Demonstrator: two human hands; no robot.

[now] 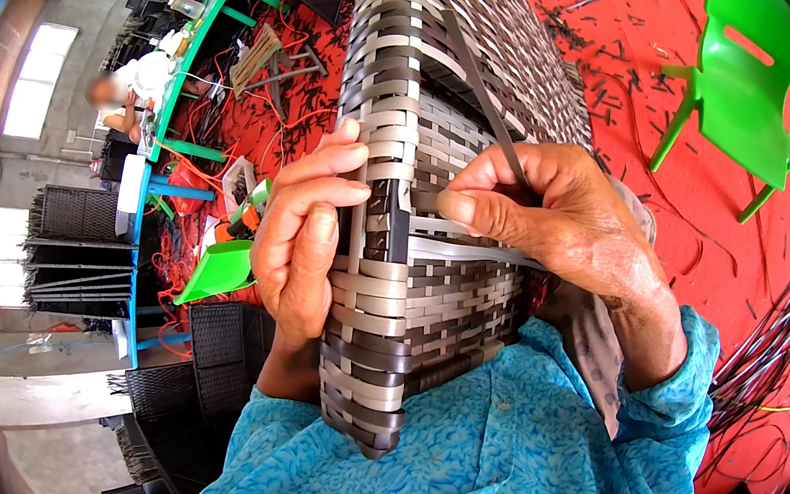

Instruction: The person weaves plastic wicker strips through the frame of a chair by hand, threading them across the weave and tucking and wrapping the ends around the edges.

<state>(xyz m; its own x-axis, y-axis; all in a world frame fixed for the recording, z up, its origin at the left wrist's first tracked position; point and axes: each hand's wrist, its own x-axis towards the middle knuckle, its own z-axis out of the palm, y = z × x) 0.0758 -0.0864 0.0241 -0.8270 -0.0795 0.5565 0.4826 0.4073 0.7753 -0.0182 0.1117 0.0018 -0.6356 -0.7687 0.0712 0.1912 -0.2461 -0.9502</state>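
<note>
One dark strip point(479, 77) is slanting up and left from the right hand point(585, 223), whose thumb and forefinger are pressing together, apparently clamping it; the left hand point(299, 244) is lying, fingers slightly apart, along the outer side of a woven piece point(370, 319) that is standing between the two. Tight weave is already covering most of what shows, with bands wrapping the rim above and below the left fingertips. Seemingly unfinished is a short stretch just right of those fingertips, where a black patch point(400, 228) is showing and a pale strip point(475, 253) is running beneath the right thumb. The dark strip is also lying outside the weave; whether its upper end is threaded, I cannot tell. A blue patterned shirt point(469, 439) is crowding the space below both hands, while beyond the right hand red flooring point(683, 278) is opening toward a green chair point(752, 95), well apart.
</note>
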